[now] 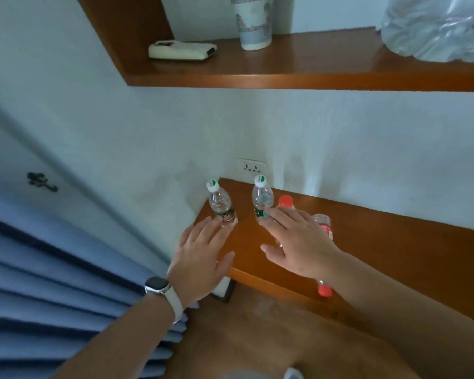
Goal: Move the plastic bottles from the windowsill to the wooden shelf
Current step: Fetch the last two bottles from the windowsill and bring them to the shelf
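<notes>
Two clear plastic bottles with white caps stand upright on the lower wooden shelf [394,242]: the left bottle [221,205] near the shelf's left corner, the right bottle [262,198] beside it. A red-capped bottle [285,201] stands behind my right hand. Another red-labelled bottle [323,224] lies partly hidden under my right forearm, its red cap [324,290] showing at the shelf's front edge. My left hand [200,258], fingers straight, reaches just short of the left bottle's base. My right hand [296,242] is spread flat, fingertips touching the right bottle's lower part.
An upper wooden shelf [298,75] carries a beige remote [182,50], a paper cup [255,23] and a crumpled clear plastic bag [438,26]. A wall socket [251,167] sits above the lower shelf. Blue curtains [52,283] hang at the left.
</notes>
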